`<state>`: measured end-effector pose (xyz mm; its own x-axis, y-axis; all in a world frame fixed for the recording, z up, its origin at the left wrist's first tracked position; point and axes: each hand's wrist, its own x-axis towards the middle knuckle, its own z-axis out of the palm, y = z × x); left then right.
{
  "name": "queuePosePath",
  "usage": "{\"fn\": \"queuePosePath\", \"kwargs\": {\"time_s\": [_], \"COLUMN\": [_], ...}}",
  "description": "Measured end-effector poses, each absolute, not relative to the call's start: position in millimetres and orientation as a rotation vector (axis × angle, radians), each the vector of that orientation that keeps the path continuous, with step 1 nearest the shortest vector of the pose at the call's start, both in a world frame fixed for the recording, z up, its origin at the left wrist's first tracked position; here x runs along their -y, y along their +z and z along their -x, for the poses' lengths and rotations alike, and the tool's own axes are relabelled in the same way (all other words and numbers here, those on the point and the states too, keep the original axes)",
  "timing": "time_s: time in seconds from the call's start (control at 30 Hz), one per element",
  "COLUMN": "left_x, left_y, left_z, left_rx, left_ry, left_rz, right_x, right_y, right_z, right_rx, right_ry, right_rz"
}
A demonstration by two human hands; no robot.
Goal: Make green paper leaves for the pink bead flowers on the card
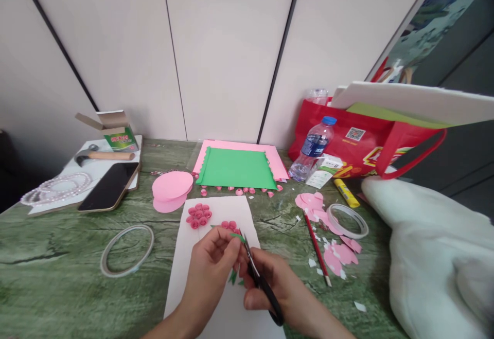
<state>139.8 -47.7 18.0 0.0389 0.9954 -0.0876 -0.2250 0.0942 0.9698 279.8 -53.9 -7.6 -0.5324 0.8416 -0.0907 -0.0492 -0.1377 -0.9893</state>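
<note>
My left hand (216,259) pinches a small strip of green paper (238,237) between thumb and forefinger. In my right hand (272,280) is a pair of black-handled scissors (266,292), its blades pointing up beside the green strip. Both hands are over a white sheet of paper (180,272). Rolled pink paper flowers (199,216) form a round cluster at the sheet's upper left. A second pink cluster (229,225) shows just above my fingers, partly hidden. Small green leaf-shaped pieces (232,277) lie below my hands, mostly covered.
Green paper (237,168) lies on pink sheets behind, with small pink rolls along its front. Tape rolls (127,251) flank the sheet. At right are a red pencil (317,249), pink scraps, a glue stick (346,193), a bottle (313,148) and a red bag (347,133). A phone (110,187) lies left.
</note>
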Motion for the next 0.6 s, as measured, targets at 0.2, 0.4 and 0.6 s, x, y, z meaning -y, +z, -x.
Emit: {"fn": "queuePosePath", "kwargs": {"time_s": [0.2,0.4,0.6], "left_x": [47.8,46.6,46.8], "left_y": [19.3,17.7,13.8], "left_z": [-139.7,-137.9,-136.7], "left_rx": [-1.081,-1.100,-1.106], "left_ry": [1.215,1.208,1.202], "left_rz": [-0.991,-1.013,-1.019], "right_x": [52.3,52.5,52.3], "right_y": [-9.4,-16.7,-11.5], "right_z": [-280.5,-280.3,-278.3], "right_rx": [1.485,1.503,1.520], "right_ry": [1.744,1.726,1.707], "right_rz": [0.912,0.935,0.941]}}
